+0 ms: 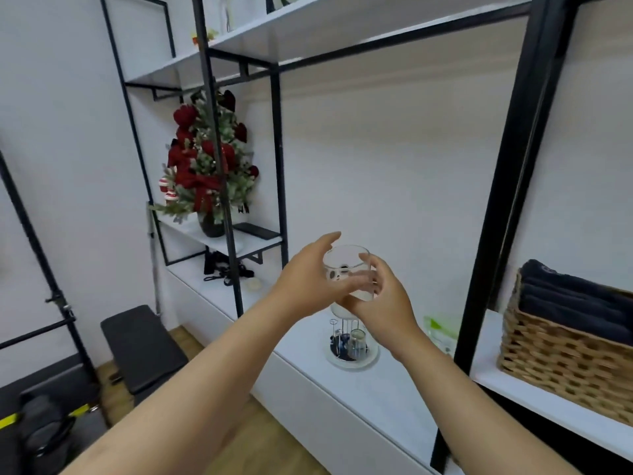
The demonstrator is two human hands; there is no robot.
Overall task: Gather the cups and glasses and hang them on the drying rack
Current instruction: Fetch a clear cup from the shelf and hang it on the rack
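A clear glass (346,269) with a black-and-white panda print is held upright in the air between both hands. My left hand (310,279) wraps its left side and my right hand (383,299) grips its right side and base. Directly below, on the white counter (383,395), stands the wire drying rack (349,341) on a round white tray. One small glass (358,342) hangs upside down on a prong. A white object just under my hands is partly hidden.
A black metal shelf frame (279,156) surrounds the counter. A red flower arrangement (205,166) sits on a shelf to the left. A wicker basket (565,344) with dark towels stands at right, and a green-white packet (442,329) lies behind my right wrist.
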